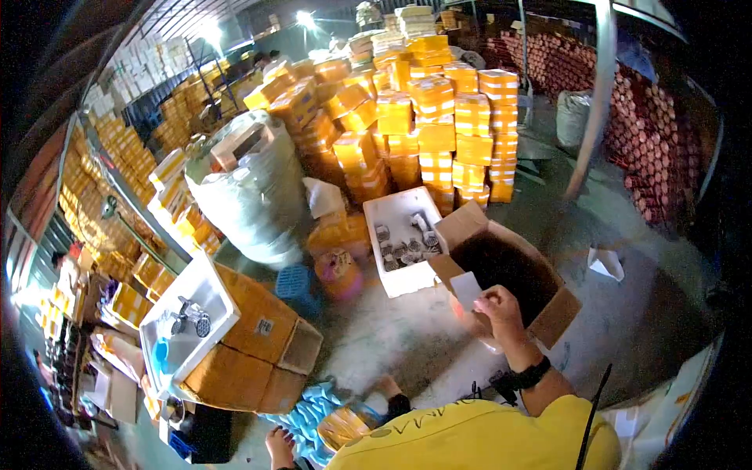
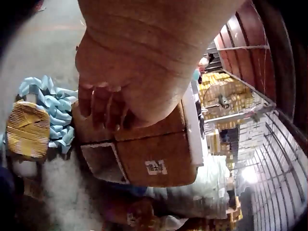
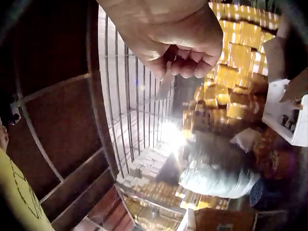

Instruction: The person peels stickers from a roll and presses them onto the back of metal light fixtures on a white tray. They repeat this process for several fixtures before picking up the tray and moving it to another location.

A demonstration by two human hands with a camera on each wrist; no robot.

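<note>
In the head view my right hand is raised over the near side of an open cardboard box. Between thumb and fingers it pinches a small flat white slip; the right wrist view shows that slip edge-on, hanging below the fingertips. Left of the cardboard box lies a white foam box with several metal parts inside. My left hand hangs low beside the body. Its fingers are loosely bent and hold nothing, overlapping a brown carton in the left wrist view.
A white foam tray with metal parts tilts on the large carton at left. Light-blue strips and a taped yellow parcel lie near my feet. Behind stand a big sack, a blue basket and stacked yellow boxes.
</note>
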